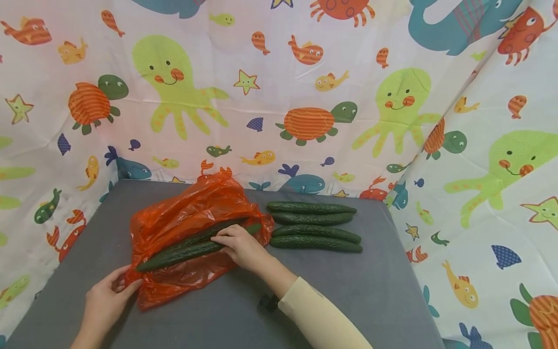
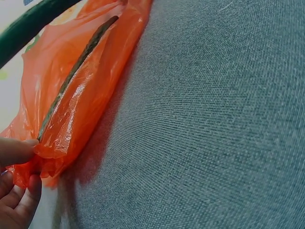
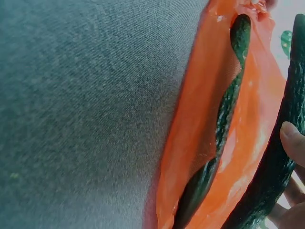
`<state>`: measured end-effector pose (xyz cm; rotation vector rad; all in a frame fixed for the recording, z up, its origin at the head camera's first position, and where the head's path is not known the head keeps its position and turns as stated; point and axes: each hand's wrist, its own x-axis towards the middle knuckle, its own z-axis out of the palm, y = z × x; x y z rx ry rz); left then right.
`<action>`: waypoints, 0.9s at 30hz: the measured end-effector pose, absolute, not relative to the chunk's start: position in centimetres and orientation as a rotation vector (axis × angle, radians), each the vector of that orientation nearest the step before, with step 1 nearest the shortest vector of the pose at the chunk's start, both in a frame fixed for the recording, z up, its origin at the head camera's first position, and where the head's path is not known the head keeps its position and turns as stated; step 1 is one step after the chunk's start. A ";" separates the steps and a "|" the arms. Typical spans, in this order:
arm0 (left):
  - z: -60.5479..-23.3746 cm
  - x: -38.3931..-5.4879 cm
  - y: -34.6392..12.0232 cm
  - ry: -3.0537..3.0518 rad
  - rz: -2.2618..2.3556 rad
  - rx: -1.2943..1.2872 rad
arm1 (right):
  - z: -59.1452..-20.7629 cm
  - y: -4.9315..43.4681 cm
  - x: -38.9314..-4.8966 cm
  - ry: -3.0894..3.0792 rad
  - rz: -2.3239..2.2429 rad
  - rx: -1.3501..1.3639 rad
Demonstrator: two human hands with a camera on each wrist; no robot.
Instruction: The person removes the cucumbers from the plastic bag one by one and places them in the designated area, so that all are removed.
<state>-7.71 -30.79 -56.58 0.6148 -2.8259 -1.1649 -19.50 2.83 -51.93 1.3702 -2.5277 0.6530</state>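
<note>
An orange-red plastic bag (image 1: 192,206) lies spread on the left part of the table, its side opened out. My left hand (image 1: 104,298) pinches the bag's gathered edge between thumb and fingers at its near left corner. With thumb and fingers, my right hand (image 1: 244,247) grips a long dark green cucumber (image 3: 267,176) over the bag. Another cucumber (image 3: 224,124) lies lengthwise in the bag, partly covered by the thin plastic. In the left wrist view, the held cucumber (image 2: 28,24) crosses the top left corner above the bag.
Several more cucumbers (image 1: 316,231) lie side by side on the grey table (image 1: 383,291), right of the bag. A curtain (image 1: 261,97) printed with sea animals surrounds the back and sides. A small dark object (image 1: 268,303) shows beside the right wrist.
</note>
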 end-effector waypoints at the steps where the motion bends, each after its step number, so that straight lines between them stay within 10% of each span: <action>1: -56.6 -7.7 -30.8 -2.832 -1.166 0.614 | -51.8 3.0 -19.3 -2.522 0.658 1.367; 27: -57.0 -7.5 -31.3 -2.818 -1.135 0.558 | -51.6 7.9 -17.0 -2.427 0.771 1.255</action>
